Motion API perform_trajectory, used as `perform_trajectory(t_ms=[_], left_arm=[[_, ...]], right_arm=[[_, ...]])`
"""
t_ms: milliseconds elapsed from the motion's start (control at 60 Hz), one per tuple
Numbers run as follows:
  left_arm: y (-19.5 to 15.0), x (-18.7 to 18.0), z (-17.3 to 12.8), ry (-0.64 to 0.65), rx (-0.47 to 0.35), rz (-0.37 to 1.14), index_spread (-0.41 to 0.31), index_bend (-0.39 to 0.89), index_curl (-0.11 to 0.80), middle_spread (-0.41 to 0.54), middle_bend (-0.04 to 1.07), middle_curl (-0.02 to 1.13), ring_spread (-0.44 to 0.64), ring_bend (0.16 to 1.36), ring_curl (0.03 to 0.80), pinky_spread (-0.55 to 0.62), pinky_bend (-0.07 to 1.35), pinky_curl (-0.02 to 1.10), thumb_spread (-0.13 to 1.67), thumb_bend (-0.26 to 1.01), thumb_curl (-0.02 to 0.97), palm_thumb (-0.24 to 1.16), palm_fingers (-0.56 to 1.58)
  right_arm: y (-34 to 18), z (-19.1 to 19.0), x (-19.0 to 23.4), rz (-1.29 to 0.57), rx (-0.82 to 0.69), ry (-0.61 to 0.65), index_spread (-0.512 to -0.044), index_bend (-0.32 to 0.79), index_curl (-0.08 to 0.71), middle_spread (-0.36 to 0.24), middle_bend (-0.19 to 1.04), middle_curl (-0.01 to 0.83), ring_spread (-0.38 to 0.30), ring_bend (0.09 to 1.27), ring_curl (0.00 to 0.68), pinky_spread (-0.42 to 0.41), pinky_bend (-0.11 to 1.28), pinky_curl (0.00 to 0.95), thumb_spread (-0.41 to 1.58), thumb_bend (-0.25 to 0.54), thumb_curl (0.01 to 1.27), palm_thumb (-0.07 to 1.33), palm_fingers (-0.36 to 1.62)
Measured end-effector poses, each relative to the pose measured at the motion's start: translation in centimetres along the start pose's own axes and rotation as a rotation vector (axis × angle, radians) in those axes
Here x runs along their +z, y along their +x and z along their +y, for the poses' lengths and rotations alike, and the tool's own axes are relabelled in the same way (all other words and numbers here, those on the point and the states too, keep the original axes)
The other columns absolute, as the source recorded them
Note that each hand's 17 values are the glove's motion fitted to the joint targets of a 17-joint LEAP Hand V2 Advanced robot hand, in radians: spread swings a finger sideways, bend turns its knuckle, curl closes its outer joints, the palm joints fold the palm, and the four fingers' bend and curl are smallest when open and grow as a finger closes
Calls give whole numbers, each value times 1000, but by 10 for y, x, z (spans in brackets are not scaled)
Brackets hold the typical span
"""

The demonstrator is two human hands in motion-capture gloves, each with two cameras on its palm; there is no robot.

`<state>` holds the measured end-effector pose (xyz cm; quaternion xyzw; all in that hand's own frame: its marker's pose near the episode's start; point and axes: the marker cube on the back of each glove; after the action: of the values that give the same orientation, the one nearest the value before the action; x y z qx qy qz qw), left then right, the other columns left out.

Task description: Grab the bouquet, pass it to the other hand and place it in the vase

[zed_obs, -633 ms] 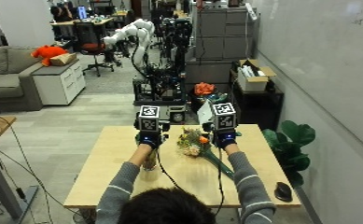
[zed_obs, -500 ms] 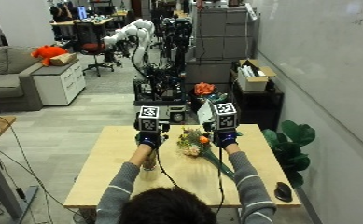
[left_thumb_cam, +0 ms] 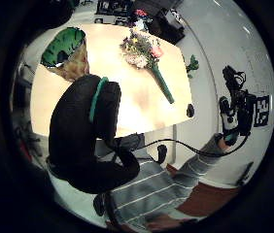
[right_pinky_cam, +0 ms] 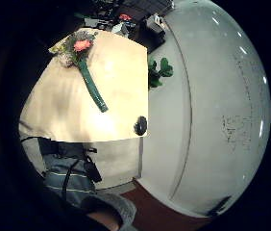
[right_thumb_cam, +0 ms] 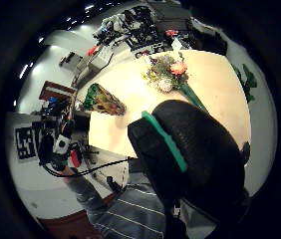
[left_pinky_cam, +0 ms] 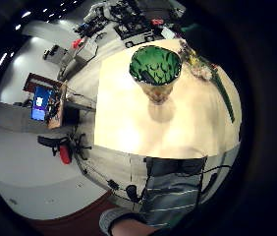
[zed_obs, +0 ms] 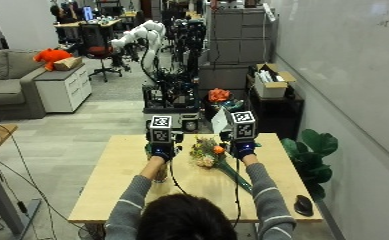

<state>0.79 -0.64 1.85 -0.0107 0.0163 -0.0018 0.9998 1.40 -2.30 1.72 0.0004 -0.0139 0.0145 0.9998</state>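
Observation:
The bouquet [zed_obs: 207, 152], with an orange flower, pale blooms and a green wrapped stem, lies on the wooden table [zed_obs: 114, 197] between my hands. My left hand [zed_obs: 161, 149] hovers above the vase [zed_obs: 159, 173], which stands upright on the table and is partly hidden by my forearm. My right hand [zed_obs: 244, 148] hovers to the right of the flowers. Both hands are relaxed and hold nothing. The left little finger side palm view looks down into the vase [left_pinky_cam: 155, 69], with the bouquet [left_pinky_cam: 197, 64] beside it. The right little finger side palm view shows the bouquet [right_pinky_cam: 78, 53] lying flat.
A black mouse [zed_obs: 303, 205] lies near the table's front right corner. A potted plant [zed_obs: 312, 150] stands on the floor to the table's right. Robot arms and cabinets stand behind the table's far edge.

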Motion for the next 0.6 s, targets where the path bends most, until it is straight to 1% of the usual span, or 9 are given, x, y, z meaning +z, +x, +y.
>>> perform_trajectory(t_ms=[50,133,250,317,417,467,500,517,600], left_arm=[[2,2,1,-5,6,1,-108,204,374,-3,176,324,104,337,267,156,172,267,1209,-3,246,282,566],[10,5,7,-17,19,13,-109,197,389,-4,175,331,105,335,275,156,171,273,1216,-12,255,287,564],[21,5,16,-17,37,23,-97,182,399,13,164,336,109,341,288,157,183,285,1220,-15,265,288,542],[25,10,9,9,49,21,-74,160,394,38,154,333,123,354,297,162,202,303,1221,-16,269,288,499],[29,16,8,1,59,21,-56,153,385,61,155,327,136,376,306,166,219,320,1222,-16,274,287,467],[31,13,16,-14,64,27,-52,149,380,66,163,327,140,385,310,167,225,327,1223,-16,276,287,459],[31,15,15,-15,64,29,-50,152,378,69,165,327,141,389,311,168,227,330,1223,-16,277,286,457],[31,17,13,-13,65,29,-49,154,377,70,166,327,142,390,312,168,227,332,1223,-16,278,286,456],[31,20,16,-30,67,37,-46,154,372,74,172,330,145,395,314,168,229,341,1223,-16,280,286,448]], right_arm=[[0,10,-5,6,29,-2,-404,127,190,-93,207,296,-32,425,261,198,450,304,1273,65,169,330,301],[4,-13,11,3,-19,-4,-403,123,195,-94,199,306,-32,424,270,197,458,314,1281,48,179,336,297],[7,-9,11,6,-3,-14,-398,122,198,-94,196,319,-32,427,280,196,465,324,1290,23,186,341,290],[9,-11,11,-5,22,-7,-403,100,190,-90,201,327,-32,436,288,196,475,330,1288,7,190,343,276],[13,-15,10,-28,43,-2,-404,87,175,-87,206,335,-28,456,299,196,500,341,1287,-11,196,343,253],[18,-21,11,-34,75,3,-402,76,163,-85,203,337,-2,475,303,205,525,348,1287,-12,200,343,256],[21,-25,13,-44,102,-5,-403,64,151,-85,199,338,22,493,307,213,552,352,1286,-15,199,336,260],[23,-26,14,-51,118,-10,-398,35,139,-76,192,337,47,511,312,227,594,365,1280,-22,197,324,269],[34,-42,27,-98,202,-27,-387,12,104,-41,193,339,94,557,325,249,693,388,1241,-36,195,269,244]])
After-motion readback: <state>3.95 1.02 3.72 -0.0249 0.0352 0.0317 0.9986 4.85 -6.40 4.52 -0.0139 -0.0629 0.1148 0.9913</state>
